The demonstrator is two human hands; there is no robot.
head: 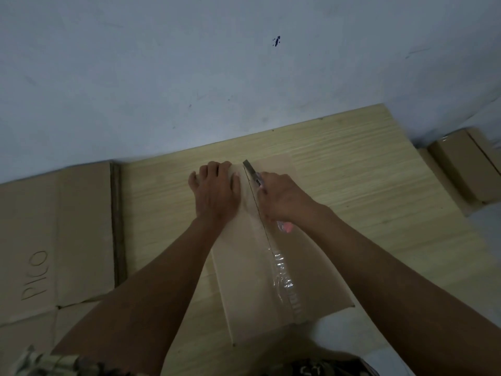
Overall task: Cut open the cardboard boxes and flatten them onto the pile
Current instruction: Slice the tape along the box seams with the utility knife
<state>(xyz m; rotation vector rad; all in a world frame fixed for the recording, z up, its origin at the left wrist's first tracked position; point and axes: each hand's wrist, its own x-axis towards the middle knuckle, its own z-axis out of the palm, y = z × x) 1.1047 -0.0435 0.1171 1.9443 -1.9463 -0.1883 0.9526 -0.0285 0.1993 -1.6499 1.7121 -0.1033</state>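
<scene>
A brown cardboard box [244,280] lies on the wooden board in front of me, its taped centre seam running away from me. My left hand [217,191] presses flat on the box's far left flap. My right hand [282,198] grips a pink-handled utility knife [253,173], whose grey blade points away at the far end of the seam. Clear tape [284,275] lies wrinkled along the near part of the seam, with a dark slit line beside it.
A pile of flattened cardboard [54,240], marked PICO, lies on the floor at the left. Another closed taped box [466,166] sits at the right edge. The light wooden board [366,191] meets a grey wall [189,77] behind.
</scene>
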